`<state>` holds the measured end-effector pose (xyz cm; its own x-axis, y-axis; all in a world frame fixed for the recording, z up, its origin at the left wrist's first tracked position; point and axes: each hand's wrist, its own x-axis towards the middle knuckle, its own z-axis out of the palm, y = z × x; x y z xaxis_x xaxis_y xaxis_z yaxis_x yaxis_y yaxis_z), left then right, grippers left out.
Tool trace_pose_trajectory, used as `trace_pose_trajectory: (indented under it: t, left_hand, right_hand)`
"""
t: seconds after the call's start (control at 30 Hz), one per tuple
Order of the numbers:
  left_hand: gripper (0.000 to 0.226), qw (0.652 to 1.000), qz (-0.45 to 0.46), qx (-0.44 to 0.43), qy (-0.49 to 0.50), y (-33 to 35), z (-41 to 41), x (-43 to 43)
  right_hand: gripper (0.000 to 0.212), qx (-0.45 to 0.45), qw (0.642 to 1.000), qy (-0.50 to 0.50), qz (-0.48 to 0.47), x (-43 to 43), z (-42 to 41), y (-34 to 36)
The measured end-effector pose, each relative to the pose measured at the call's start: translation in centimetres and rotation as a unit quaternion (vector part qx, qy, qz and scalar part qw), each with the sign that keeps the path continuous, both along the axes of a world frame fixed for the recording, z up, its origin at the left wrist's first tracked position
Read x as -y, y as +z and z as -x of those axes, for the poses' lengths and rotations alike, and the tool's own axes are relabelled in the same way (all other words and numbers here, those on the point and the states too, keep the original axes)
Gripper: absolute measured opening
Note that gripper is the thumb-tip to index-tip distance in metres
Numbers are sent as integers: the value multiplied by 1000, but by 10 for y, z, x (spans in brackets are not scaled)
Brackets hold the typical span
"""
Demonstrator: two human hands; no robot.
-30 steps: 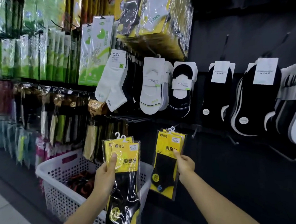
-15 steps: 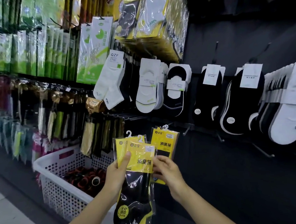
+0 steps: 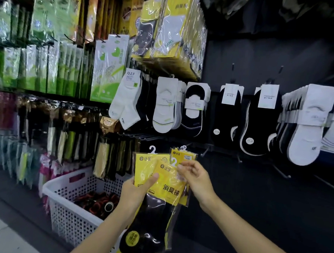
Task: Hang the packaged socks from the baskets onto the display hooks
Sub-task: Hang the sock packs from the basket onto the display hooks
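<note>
My left hand (image 3: pixel 134 194) grips a fanned stack of yellow sock packs (image 3: pixel 150 208) with black socks inside and white plastic hangers on top. My right hand (image 3: pixel 195 177) pinches the top of the front pack (image 3: pixel 171 182), close to its white hanger. Behind my right hand, more of the same yellow packs (image 3: pixel 183 153) hang on a low display hook. A white perforated basket (image 3: pixel 72 189) stands on the floor at the lower left, with dark rolled items inside.
Rows of white and black socks (image 3: pixel 164 105) hang on hooks across the dark wall. Green and yellow packs (image 3: pixel 109 65) fill the upper left racks. Bare metal hooks (image 3: pixel 281 172) stick out at the lower right. A light floor (image 3: pixel 0 233) lies at the lower left.
My right hand left the packs hanging on the hook and came left to pinch the front pack in my left hand. The stack rose slightly and tilted.
</note>
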<state>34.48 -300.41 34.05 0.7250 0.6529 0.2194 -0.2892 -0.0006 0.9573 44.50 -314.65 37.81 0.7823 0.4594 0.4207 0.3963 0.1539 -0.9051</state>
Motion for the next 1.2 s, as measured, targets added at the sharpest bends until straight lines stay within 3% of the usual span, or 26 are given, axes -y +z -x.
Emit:
trace_pose_trajectory:
  t: [0.17, 0.53, 0.83, 1.03, 1.2]
  left_hand:
    - [44, 999, -29, -3, -18, 1, 4, 1]
    - [53, 998, -39, -14, -41, -2, 5, -6]
    - [40, 1000, -16, 2, -22, -1, -4, -15]
    - [37, 1000, 13, 5, 4, -4, -26, -18]
    - [38, 997, -28, -64, 14, -16, -43, -42]
  right_hand:
    - [8, 54, 996, 40, 66, 3, 0, 24]
    - [16, -70, 991, 97, 51, 6, -3, 20]
    - [15, -47, 996, 64, 41, -6, -8, 20]
    - [26, -156, 982, 87, 56, -12, -19, -24]
    - [18, -166, 986, -4, 9, -19, -39, -39]
